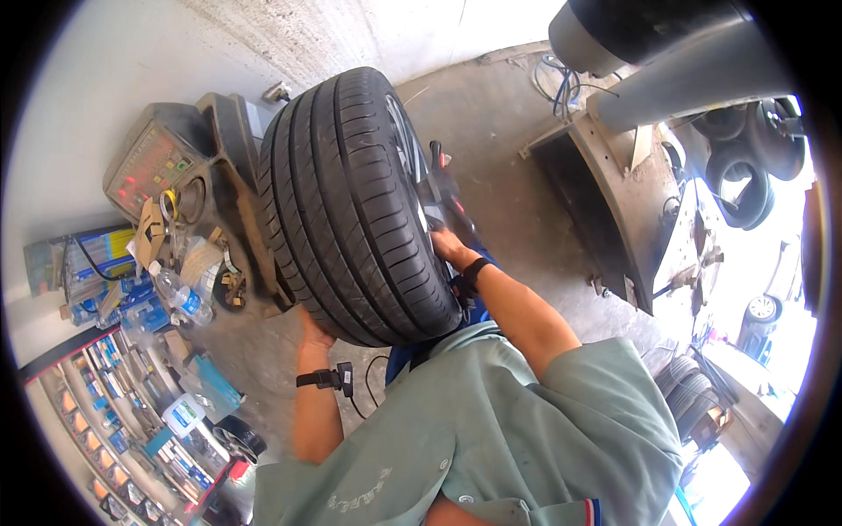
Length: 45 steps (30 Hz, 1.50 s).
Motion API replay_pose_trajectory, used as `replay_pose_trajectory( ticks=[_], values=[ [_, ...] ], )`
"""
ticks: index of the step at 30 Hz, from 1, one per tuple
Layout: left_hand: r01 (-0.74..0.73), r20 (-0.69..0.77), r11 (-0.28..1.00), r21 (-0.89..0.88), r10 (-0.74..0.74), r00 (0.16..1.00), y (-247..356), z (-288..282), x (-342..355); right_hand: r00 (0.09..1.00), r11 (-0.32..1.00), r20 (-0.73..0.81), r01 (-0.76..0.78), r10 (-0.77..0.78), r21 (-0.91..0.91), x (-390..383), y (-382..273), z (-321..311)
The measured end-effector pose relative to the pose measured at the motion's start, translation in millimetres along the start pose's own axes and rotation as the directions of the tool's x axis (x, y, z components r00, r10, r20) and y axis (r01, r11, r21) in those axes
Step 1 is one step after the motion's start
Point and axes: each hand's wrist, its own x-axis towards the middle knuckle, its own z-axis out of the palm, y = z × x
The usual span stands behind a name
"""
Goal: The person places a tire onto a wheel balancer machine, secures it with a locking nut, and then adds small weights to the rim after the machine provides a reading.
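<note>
Wheel balancer [167,167] at left, grey housing with a lit control panel, tray full of clutter. Mounted car tyre [355,206] stands upright on its tread line against the balancer's shaft side, rim face turned to the right, mostly hidden. Tyre changer [614,202] sits right of it across the concrete floor [517,210]; loose tyres [745,167] stacked beyond that.

Left hand [313,333] is under the lower tread, palm up, taking weight; fingers hidden behind the rubber, so can't tell how far they wrap. Right hand [445,244] is on the rim side by the hub, fingers out of sight, grip can't be confirmed either. Both wrists wear black straps.

Handling call: tyre plus rim looks heavy and stiff, tread is grippy, sidewall smoother. Best hold is low under the tread with one hand, the other steadying at the rim edge.

Plastic water bottle [180,298] lies near the balancer base.
</note>
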Motion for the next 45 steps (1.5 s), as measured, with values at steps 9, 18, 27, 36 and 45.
replay_pose_trajectory(
  ticks=[9,18,27,36,45],
  values=[
    [-0.049,0.103,0.999,0.0,0.049,0.993,-3,-5,5,0.995,0.859,-0.055,0.046,-0.086,-0.511,-6,6,3],
    [-0.023,0.055,0.999,-0.032,0.024,0.998,5,-24,-9,0.994,0.837,0.014,0.097,-0.106,-0.539,-20,-30,17],
    [-0.012,0.043,1.0,-0.026,0.014,0.999,8,-30,-10,0.996,0.965,0.084,0.028,-0.006,-0.259,-39,-43,-9],
    [-0.029,0.027,0.997,-0.067,0.031,0.999,3,-43,-13,0.973,0.996,-0.224,0.046,-0.061,-0.07,1,-7,-93],
    [-0.002,-0.049,1.0,0.011,0.002,0.999,-3,-54,-18,0.971,0.981,-0.227,-0.112,0.075,-0.157,-4,-39,-74]
  ],
)
